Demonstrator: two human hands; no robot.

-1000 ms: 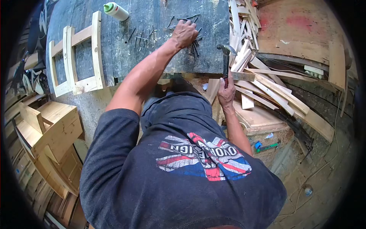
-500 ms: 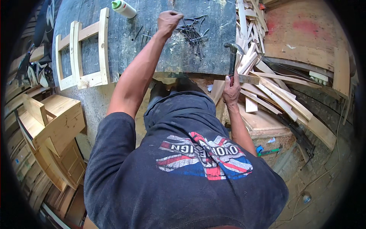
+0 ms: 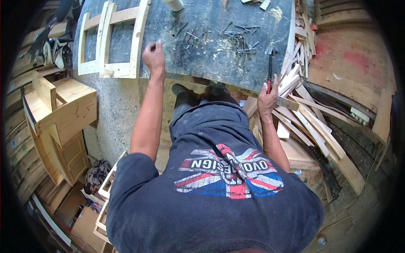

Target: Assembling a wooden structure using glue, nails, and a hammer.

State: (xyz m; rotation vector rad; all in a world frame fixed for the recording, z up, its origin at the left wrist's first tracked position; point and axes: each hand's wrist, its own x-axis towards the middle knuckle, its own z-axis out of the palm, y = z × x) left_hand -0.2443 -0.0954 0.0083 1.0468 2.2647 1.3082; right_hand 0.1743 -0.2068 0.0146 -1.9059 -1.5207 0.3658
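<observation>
Left hand (image 3: 154, 60): raised near the frame's right rail, fingers curled; blurred, so whether it is fully closed or pinches anything cannot be told.

Right hand (image 3: 267, 100): closed around the hammer's grip, at the near edge of the worktop (image 3: 202, 63).

Hammer (image 3: 270, 69): dark shaft, red grip, metal head blurred; held low on the handle, head pointing away from the body, probably for a free swing.

Nails (image 3: 239, 41): dark, thin, straight metal; a loose heap left of the hammer, a few strays nearer the frame; presumably left loose for easy picking.

Frame (image 3: 138, 42): pale, smooth sawn wood, three rails across two crosspieces; flat at the worktop's near left, likely for steady support.

Bottle (image 3: 174, 4): white, rounded, partly cut off by the view.

Worktop: dark, scuffed, pale flecks.

Offcuts (image 3: 310, 126): long, thin pale strips, piled at right.
</observation>
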